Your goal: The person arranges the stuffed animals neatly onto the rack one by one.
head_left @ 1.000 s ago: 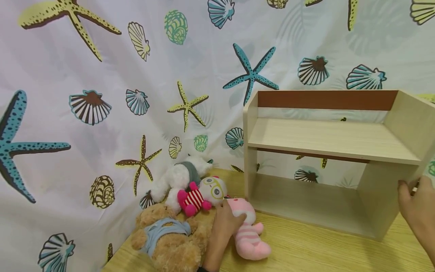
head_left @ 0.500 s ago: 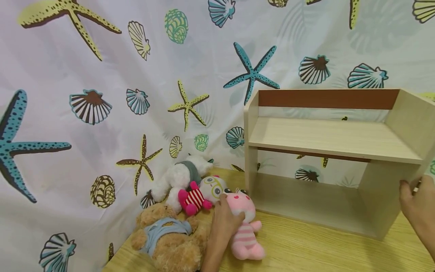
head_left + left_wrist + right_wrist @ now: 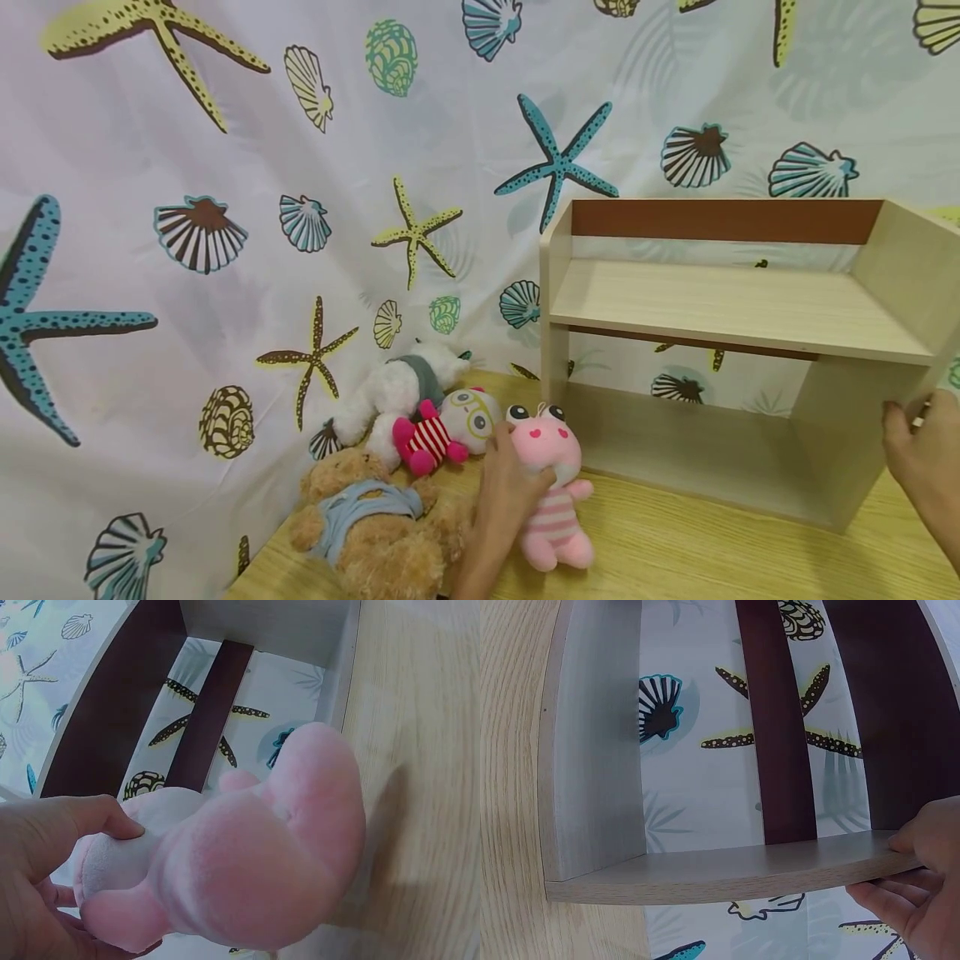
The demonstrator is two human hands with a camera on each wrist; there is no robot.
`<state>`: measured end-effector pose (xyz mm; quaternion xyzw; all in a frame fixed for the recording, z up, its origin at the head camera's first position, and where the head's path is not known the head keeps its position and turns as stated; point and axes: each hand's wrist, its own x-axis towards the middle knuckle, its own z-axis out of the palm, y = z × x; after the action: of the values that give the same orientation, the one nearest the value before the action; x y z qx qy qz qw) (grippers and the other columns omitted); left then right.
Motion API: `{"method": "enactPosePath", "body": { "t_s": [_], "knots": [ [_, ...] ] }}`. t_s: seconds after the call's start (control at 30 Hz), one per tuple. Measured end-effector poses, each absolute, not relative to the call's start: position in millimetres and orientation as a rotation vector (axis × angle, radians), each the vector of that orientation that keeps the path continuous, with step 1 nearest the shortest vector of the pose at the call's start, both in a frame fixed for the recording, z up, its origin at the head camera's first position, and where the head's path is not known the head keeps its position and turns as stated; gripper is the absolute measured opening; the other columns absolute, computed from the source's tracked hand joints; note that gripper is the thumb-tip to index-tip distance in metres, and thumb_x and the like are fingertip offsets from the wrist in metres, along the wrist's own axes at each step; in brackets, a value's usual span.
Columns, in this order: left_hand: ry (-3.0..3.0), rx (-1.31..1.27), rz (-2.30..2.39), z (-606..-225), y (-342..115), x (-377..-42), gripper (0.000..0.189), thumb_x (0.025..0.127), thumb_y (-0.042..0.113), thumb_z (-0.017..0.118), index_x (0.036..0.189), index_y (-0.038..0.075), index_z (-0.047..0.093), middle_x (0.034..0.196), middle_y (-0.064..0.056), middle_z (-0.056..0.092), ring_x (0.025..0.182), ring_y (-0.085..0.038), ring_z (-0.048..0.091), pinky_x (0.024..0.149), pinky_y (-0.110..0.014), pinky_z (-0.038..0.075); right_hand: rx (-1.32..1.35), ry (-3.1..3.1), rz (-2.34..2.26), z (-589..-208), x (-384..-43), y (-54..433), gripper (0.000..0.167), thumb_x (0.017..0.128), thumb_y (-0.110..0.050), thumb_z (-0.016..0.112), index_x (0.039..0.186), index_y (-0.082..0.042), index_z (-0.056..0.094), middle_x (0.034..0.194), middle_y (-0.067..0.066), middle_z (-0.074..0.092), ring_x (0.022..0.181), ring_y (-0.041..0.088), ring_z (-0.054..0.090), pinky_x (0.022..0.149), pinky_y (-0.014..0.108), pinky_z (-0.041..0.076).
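Note:
My left hand (image 3: 512, 487) grips a pink plush toy (image 3: 553, 525) by its head, thumb across the pale muzzle. The toy has big black eyes, heart-shaped nostrils and a striped belly, and it hangs upright in front of the shelf's left side. In the left wrist view, the plush toy (image 3: 240, 862) shows its rounded body and legs, fingers wrapped around the head. On the right, my right hand (image 3: 926, 467) pinches the side panel of a two-tier wooden shelf (image 3: 738, 304). The right wrist view shows the thumb inside that panel (image 3: 727, 874) and the fingers outside.
Left of the pink toy lie a brown teddy bear (image 3: 390, 542) in a blue shirt, a panda doll (image 3: 431, 442) with yellow glasses, and a white plush (image 3: 397, 387). A patterned curtain (image 3: 247, 150) hangs behind the wooden table (image 3: 675, 550).
The pink toy has turned in my left hand so that its face now points forward and its body hangs straighter. My right hand has stayed on the shelf.

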<state>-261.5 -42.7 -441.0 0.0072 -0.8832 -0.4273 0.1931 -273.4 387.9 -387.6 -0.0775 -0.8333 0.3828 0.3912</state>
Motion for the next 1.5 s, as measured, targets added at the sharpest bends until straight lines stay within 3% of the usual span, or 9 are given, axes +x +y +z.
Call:
{"method": "enactPosePath", "body": {
  "t_s": [0.03,0.17,0.3,0.43,0.63,0.97,1.13,1.3,1.5],
  "knots": [
    [-2.465,0.007,-1.196,-441.3,-41.5,-262.0,0.072,0.068,0.019,0.084,0.128,0.005,0.047,0.112,-0.016,0.055,0.092,-0.030,0.060,0.079,-0.046,0.053,-0.193,-2.120,0.974,-387.2,-273.0,387.1,0.038,0.090,0.009,0.044,0.121,0.030,0.038,0.114,0.052,0.045,0.085,0.067,0.052,0.050,-0.001,0.027],
    [-2.427,-0.039,-1.199,-441.3,-35.9,-262.4,0.070,0.066,0.014,0.082,0.126,0.004,0.048,0.110,-0.015,0.055,0.092,-0.029,0.060,0.078,-0.044,0.053,-0.200,-2.143,0.980,-386.7,-271.9,387.1,0.028,0.091,0.008,0.044,0.111,0.028,0.040,0.116,0.052,0.044,0.099,0.071,0.047,0.051,-0.001,0.025],
    [-2.432,-0.048,-1.232,-440.5,-30.2,-261.5,0.070,0.066,0.012,0.081,0.127,0.005,0.047,0.111,-0.014,0.054,0.093,-0.028,0.059,0.078,-0.044,0.053,-0.214,-2.175,0.917,-386.2,-271.5,389.6,0.012,0.090,0.007,0.048,0.088,0.016,0.041,0.108,0.054,0.048,0.091,0.068,0.053,0.044,0.003,0.027],
    [-2.416,-0.057,-1.244,-442.8,-23.5,-260.3,0.069,0.067,0.012,0.081,0.126,0.007,0.046,0.112,-0.013,0.054,0.092,-0.028,0.060,0.078,-0.044,0.053,-0.243,-2.203,0.864,-386.2,-268.6,389.6,0.014,0.091,0.005,0.050,0.082,0.009,0.039,0.105,0.054,0.050,0.086,0.065,0.057,0.041,0.007,0.028],
    [-2.343,-0.090,-1.261,-449.7,-14.0,-259.0,0.072,0.067,0.009,0.081,0.131,0.007,0.046,0.120,-0.011,0.050,0.098,-0.024,0.059,0.083,-0.040,0.053,-0.287,-2.259,0.819,-385.4,-264.7,388.9,0.016,0.095,0.000,0.048,0.086,0.011,0.039,0.105,0.056,0.047,0.096,0.066,0.052,0.038,0.010,0.027],
    [-2.328,-0.133,-1.299,-450.5,-5.9,-263.3,0.074,0.070,0.008,0.079,0.135,0.009,0.045,0.123,-0.010,0.050,0.100,-0.023,0.058,0.084,-0.040,0.053,-0.377,-2.341,0.704,-381.2,-259.6,387.6,0.037,0.098,-0.009,0.048,0.117,0.022,0.043,0.109,0.050,0.051,0.091,0.062,0.058,0.040,0.029,0.037],
    [-2.310,-0.166,-1.332,-450.7,-1.9,-265.7,0.074,0.070,0.004,0.080,0.135,0.009,0.045,0.124,-0.011,0.050,0.103,-0.024,0.057,0.085,-0.041,0.053,-0.423,-2.392,0.665,-380.9,-258.5,384.8,0.042,0.102,-0.013,0.045,0.124,0.023,0.040,0.115,0.048,0.050,0.096,0.060,0.057,0.050,0.050,0.049],
    [-2.278,-0.222,-1.344,-451.4,0.5,-269.1,0.074,0.070,0.001,0.080,0.135,0.009,0.045,0.126,-0.012,0.052,0.106,-0.025,0.059,0.088,-0.042,0.053,-0.397,-2.365,0.637,-380.6,-258.1,383.9,0.042,0.101,-0.015,0.047,0.123,0.021,0.044,0.116,0.045,0.053,0.098,0.059,0.058,0.064,0.060,0.048],
    [-2.249,-0.264,-1.290,-451.1,3.5,-273.4,0.073,0.070,0.001,0.081,0.134,0.010,0.046,0.125,-0.011,0.056,0.110,-0.026,0.054,0.089,-0.043,0.052,-0.372,-2.362,0.601,-381.3,-256.9,387.4,0.036,0.099,-0.015,0.049,0.112,0.018,0.047,0.111,0.044,0.055,0.092,0.059,0.059,0.059,0.057,0.046]
  ]
}}
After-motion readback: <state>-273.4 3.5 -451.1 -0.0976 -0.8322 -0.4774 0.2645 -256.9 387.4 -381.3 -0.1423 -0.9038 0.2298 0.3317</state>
